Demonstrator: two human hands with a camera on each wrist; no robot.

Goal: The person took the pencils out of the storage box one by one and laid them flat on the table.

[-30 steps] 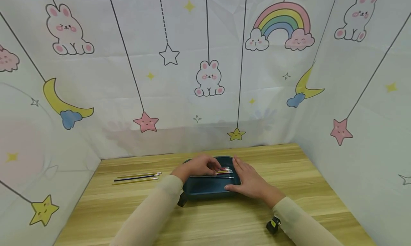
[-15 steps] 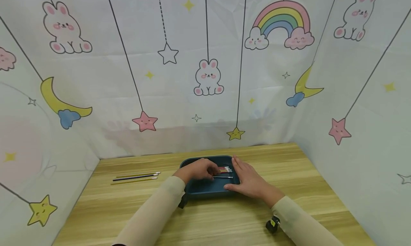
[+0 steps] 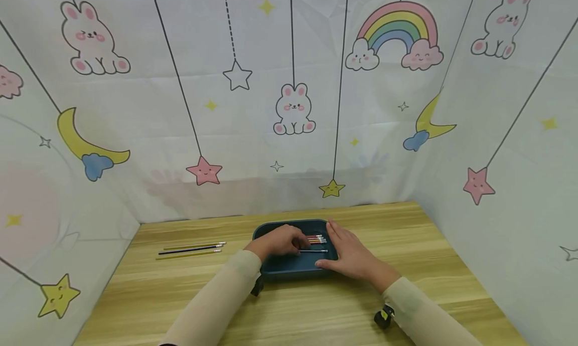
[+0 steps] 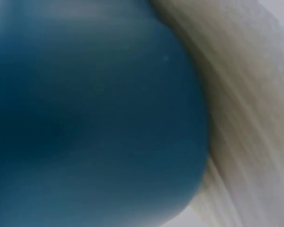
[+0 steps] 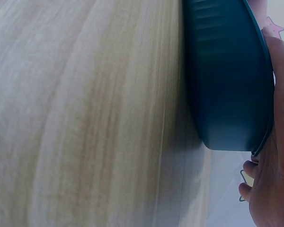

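A dark blue tray (image 3: pixel 293 275) rests on the table. My left hand (image 3: pixel 282 239) reaches into it, fingers bent down, and pinches a thin silver-grey pencil (image 3: pixel 316 250) near the front; the fingertips are partly hidden. Behind that pencil lie several more pencils (image 3: pixel 316 239) with white eraser ends, partly covered by the same hand. My right hand (image 3: pixel 352 253) holds the tray's right end, its thumb over the front rim and its fingers stretched toward the back corner. In the right wrist view the hand (image 5: pixel 279 142) lies along the tray's rim (image 5: pixel 266 52).
To the tray's left, three pencils (image 3: pixel 191 250), two yellow and one dark blue, lie side by side on the wood-grain table (image 3: pixel 316 313). White cloth walls (image 3: pixel 253 135) printed with rabbits and stars enclose the back and sides.
My left hand has shifted slightly right and lowered its fingers at the silver-grey pencil, which has edged toward the tray's front. The right hand has stayed on the tray.
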